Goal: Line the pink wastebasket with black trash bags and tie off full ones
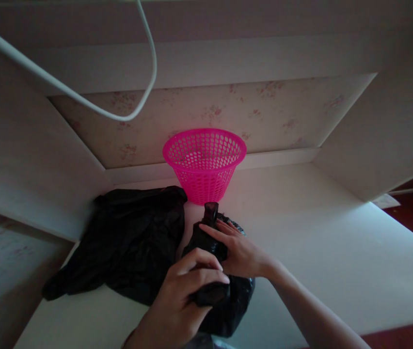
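A black plastic bag (237, 303), gathered into a rounded bundle, lies in front of me on the white surface. My left hand (182, 291) is closed around a bunched part of it, thumb and fingers curled about the plastic. Higher up, my right hand (241, 249) grips the same bag, its index finger stretched across the plastic and the other fingers bent over the far side. A short twisted end of the bag sticks up beyond the right fingers. My palms and part of the bundle are hidden.
Behind the bag a pink perforated basket (204, 182) stands near the wallpapered back panel (279, 111). Another black plastic bag (130, 242) lies spread at the left. A white cable (83, 102) hangs across the upper left. White side panels flank the white surface (319, 242).
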`<state>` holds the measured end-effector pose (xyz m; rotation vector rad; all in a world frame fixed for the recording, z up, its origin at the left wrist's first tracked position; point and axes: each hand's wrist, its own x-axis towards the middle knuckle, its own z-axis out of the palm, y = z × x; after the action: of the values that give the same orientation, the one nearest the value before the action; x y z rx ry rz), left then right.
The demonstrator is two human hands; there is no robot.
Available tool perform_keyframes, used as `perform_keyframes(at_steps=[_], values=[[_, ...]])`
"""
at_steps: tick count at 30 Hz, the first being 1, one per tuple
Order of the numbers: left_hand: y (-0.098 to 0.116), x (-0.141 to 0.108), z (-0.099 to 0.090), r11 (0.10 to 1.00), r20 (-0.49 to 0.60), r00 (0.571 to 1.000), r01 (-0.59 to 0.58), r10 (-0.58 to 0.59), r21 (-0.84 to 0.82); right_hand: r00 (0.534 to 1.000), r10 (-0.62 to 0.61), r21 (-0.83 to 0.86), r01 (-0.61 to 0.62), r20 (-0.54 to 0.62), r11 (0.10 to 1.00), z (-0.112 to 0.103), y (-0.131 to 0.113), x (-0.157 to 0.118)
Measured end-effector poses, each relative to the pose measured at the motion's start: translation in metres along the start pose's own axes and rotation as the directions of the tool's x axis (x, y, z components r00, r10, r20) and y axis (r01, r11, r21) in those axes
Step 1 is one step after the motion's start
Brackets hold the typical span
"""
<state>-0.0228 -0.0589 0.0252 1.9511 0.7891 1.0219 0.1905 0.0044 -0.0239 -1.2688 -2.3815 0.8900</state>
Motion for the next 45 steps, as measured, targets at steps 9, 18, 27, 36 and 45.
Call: perform_keyframes(at_steps=[9,18,27,36,45], values=[[0.002,-0.006,0.002,0.986,0.19,0.98,0.025,-0.057,0.166,0.979,-0.049,-0.131,0.023,-0.196,0.991,0.0,-0.01,-0.003],[0.001,-0.002,0.007,0.981,0.253,0.966,-0.001,-0.049,0.192,0.989,0.052,0.363,0.0,-0.135,0.932,-0.007,0.009,-0.013],[-0.004,-0.011,0.006,0.968,0.291,0.954,-0.008,-0.068,0.252,0.921,0.334,0.663,-0.126,-0.198,0.738,-0.007,0.04,0.029],[-0.033,-0.003,0.014,0.825,0.171,0.983,-0.047,-0.061,0.563,0.956,0.211,0.48,-0.09,-0.203,0.873,-0.007,0.033,0.051],[-0.044,0.012,0.013,0.821,0.173,0.975,-0.209,0.136,0.532,0.92,0.216,0.523,-0.015,-0.326,0.852,0.002,0.046,0.078]])
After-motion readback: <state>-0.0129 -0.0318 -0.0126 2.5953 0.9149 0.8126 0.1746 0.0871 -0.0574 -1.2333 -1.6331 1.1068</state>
